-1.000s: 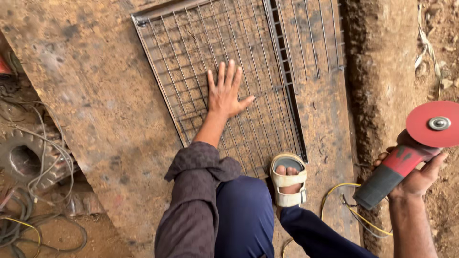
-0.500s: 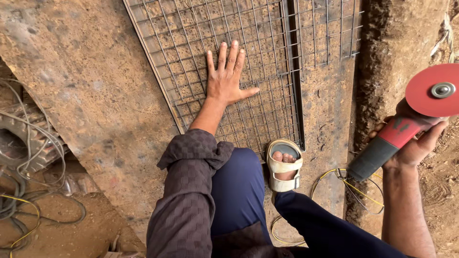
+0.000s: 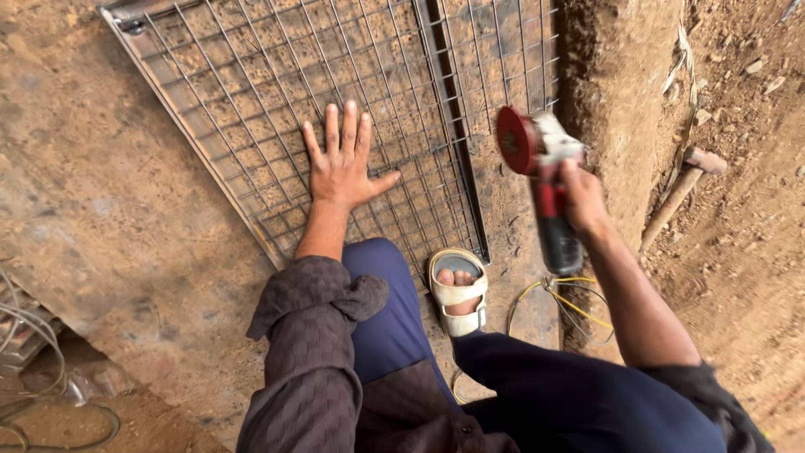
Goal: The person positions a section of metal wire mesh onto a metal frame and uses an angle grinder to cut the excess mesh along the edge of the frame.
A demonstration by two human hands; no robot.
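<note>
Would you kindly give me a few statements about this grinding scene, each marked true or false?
1. The left hand lies flat on the wire mesh panel. True.
2. The right hand holds a hammer. False: it grips an angle grinder with a red disc.
3. The mesh panel stands upright against a wall. False: it lies flat on the rusty plate.
4. A sandalled foot rests near the panel's lower corner. True.
5. A wooden-handled tool lies on the dirt at the right. True.
</note>
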